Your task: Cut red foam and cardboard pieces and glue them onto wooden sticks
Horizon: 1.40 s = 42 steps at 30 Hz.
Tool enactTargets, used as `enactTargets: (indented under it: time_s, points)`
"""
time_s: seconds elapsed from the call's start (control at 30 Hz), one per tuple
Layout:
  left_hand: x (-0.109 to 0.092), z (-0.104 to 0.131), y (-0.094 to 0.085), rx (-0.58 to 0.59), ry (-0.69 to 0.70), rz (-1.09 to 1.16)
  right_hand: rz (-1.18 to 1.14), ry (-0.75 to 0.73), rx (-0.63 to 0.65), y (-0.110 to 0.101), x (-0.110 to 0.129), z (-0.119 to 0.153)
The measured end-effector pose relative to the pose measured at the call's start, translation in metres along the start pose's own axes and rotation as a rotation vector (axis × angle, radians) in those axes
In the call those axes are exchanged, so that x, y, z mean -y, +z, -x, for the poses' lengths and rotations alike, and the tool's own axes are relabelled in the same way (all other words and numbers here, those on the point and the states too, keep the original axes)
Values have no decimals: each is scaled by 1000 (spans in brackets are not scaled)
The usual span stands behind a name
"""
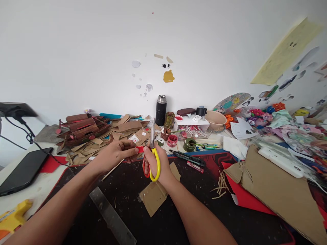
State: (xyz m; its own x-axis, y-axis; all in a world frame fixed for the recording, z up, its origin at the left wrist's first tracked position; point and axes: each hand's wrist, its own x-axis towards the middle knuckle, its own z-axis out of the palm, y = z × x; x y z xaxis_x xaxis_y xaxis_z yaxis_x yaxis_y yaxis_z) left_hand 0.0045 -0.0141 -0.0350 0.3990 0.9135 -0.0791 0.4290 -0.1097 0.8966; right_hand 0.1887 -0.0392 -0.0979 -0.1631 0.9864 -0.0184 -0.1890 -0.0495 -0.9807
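My left hand (119, 153) pinches a small red piece (139, 149) between thumb and fingers, with a thin pale stick (112, 170) just below the hand. Close beside it, my right hand (159, 166) is wrapped round scissors (157, 165) with one yellow and one red handle loop, their blades pointing up and away. The red piece reaches toward the scissors; whether the blades touch it is not clear. Under my right wrist lies a brown cardboard piece (153, 199) on the dark mat (127, 200).
A metal ruler (112, 217) lies on the mat, and a phone (22, 170) and yellow glue gun (15, 217) are at the left. Cardboard scraps (130, 126), a black bottle (160, 110) and paint jars (172, 140) stand behind. A cutter (190, 158) and large cardboard (278, 194) are on the right.
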Motion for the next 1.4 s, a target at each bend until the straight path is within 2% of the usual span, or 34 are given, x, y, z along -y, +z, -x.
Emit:
enactTargets:
  time_s: [0.3,0.6,0.9,1.03,1.23,1.4]
  points:
    - [-1,0,-7,43,0,-63,6,24,40,3,4,2]
    - [0,-1,-4,89,-43,141,-47,15,-25,3,10,4]
    - [-3,0,-12,124,-32,105,30,1,-27,4,7,4]
    - [-2,-1,-7,126,-29,150,23,10,-26,4,3,3]
    - [10,-5,9,90,-66,324,47,-15,-27,-2,2,0]
    - [9,-4,6,90,-75,313,59,-26,-7,-2,1,0]
